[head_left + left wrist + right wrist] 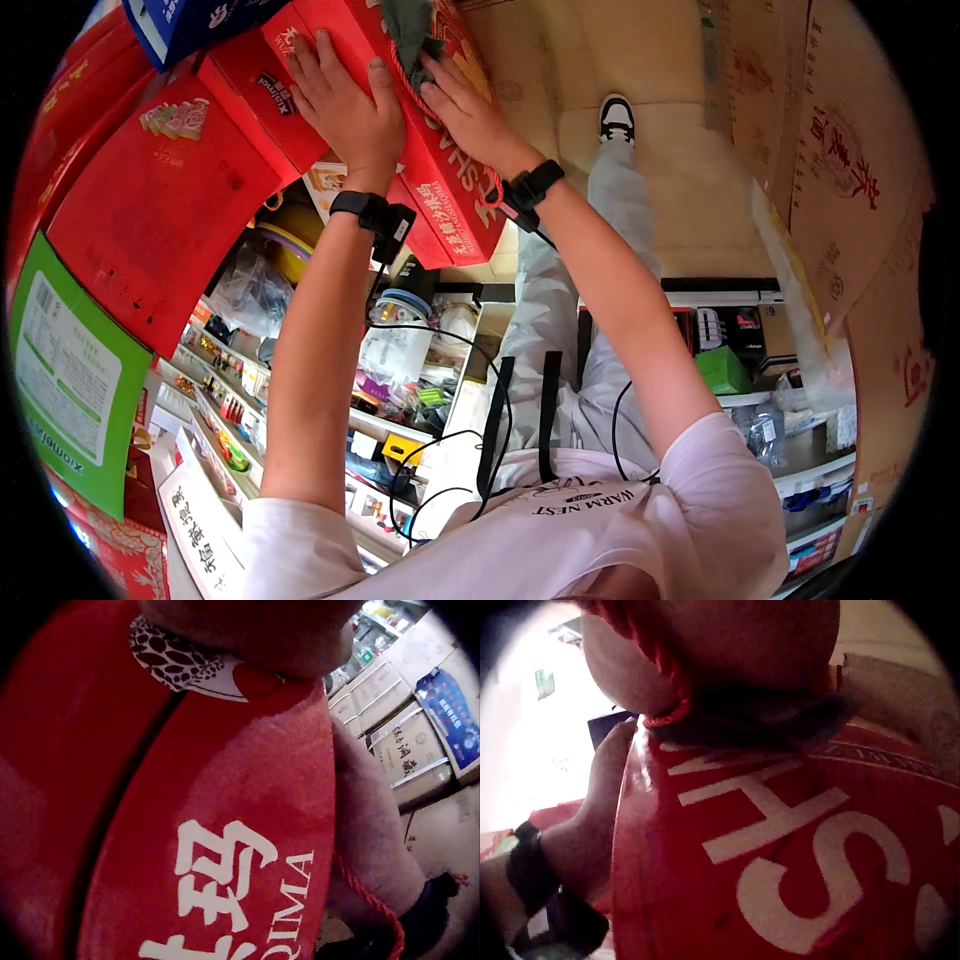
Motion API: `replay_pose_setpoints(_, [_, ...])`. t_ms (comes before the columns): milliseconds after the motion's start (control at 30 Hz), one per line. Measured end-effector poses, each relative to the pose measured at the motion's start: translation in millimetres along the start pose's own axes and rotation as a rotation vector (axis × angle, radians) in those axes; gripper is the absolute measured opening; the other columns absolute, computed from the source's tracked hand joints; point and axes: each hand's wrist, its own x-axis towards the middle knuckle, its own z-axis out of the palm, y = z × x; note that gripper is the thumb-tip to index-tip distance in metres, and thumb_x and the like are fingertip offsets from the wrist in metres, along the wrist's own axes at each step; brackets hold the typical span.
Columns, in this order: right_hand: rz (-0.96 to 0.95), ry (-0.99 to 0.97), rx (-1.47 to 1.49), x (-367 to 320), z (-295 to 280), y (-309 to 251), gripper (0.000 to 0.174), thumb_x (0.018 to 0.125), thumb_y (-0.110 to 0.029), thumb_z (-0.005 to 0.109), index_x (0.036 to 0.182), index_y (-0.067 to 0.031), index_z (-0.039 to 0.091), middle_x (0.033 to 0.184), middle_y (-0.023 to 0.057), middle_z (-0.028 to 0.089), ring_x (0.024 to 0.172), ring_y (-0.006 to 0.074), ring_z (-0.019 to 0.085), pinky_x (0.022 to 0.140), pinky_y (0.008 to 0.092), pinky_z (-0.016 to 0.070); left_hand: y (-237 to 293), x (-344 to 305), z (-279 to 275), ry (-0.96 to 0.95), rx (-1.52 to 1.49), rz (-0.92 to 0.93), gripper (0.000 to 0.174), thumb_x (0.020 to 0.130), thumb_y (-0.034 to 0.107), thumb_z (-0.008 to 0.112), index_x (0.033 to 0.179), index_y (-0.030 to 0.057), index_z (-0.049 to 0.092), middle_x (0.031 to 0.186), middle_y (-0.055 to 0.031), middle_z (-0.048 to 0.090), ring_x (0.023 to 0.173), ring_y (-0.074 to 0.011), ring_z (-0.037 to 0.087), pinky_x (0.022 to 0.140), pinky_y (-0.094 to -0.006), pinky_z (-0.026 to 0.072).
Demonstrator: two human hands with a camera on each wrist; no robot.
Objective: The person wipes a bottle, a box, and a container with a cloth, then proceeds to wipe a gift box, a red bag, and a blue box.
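Red card under my fingers: left hand spread open on the red box, right hand on it too, fingers straight over a dark cloth. Neither clenched. Box sits far, left of centre. Looks stiff, glossy, maybe slippery; weight unclear. Opposite long edges seem the best hold, the cord second. Green box near left; cartons right.

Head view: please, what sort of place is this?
It looks like a small shop, or perhaps its storeroom: printed red packaged-food boxes, shelves crowded with many small goods, and big brown cartons at the side.
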Motion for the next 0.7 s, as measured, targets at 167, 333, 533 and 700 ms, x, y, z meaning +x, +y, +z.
replay_pose_setpoints(167, [0.071, -0.048, -0.177, -65.8, 12.3, -14.0, 0.051, 0.104, -0.028, 0.047, 0.147, -0.0014, 0.04, 0.155, 0.0219, 0.033, 0.145, 0.0372, 0.03, 0.119, 0.0404, 0.0254, 1.0, -1.3, -2.7, -0.013, -0.007, 0.004, 0.069, 0.098, 0.045, 0.048, 0.153, 0.0071, 0.031, 0.162, -0.019, 0.023, 0.15, -0.0395, 0.019, 0.118, -0.0557, 0.0159])
replay_pose_setpoints(333, [0.338, 0.028, 0.007, -128.9, 15.1, 16.1, 0.056, 0.104, -0.03, 0.049, 0.147, 0.0044, 0.038, 0.155, 0.0249, 0.033, 0.146, 0.0364, 0.03, 0.12, 0.04, 0.0215, 5.5, -1.9, -0.6, -0.024, 0.005, 0.01, 0.069, 0.099, 0.046, 0.047, 0.153, 0.0071, 0.031, 0.162, -0.0194, 0.023, 0.15, -0.0392, 0.019, 0.118, -0.0555, 0.0153])
replay_pose_setpoints(533, [0.574, 0.154, 0.27, -107.0, -14.5, 119.7, 0.069, 0.106, -0.048, 0.034, 0.156, -0.0004, 0.024, 0.162, 0.0173, 0.025, 0.151, 0.0307, 0.019, 0.121, 0.037, 0.0183, 7.6, 0.6, -1.5, -0.031, -0.002, 0.014, 0.071, 0.098, 0.047, 0.047, 0.155, 0.0072, 0.029, 0.162, -0.0195, 0.023, 0.15, -0.0393, 0.018, 0.119, -0.0556, 0.0132])
replay_pose_setpoints(700, [0.846, 0.183, 0.184, -124.9, -29.5, 198.5, 0.059, 0.108, -0.04, 0.033, 0.149, 0.002, 0.036, 0.153, 0.0117, 0.042, 0.138, 0.0215, 0.039, 0.114, 0.0309, 0.0271, 11.9, 1.3, -2.8, -0.036, 0.0, 0.019, 0.071, 0.098, 0.047, 0.047, 0.155, 0.0078, 0.029, 0.162, -0.0196, 0.022, 0.15, -0.0395, 0.019, 0.119, -0.0557, 0.0132])
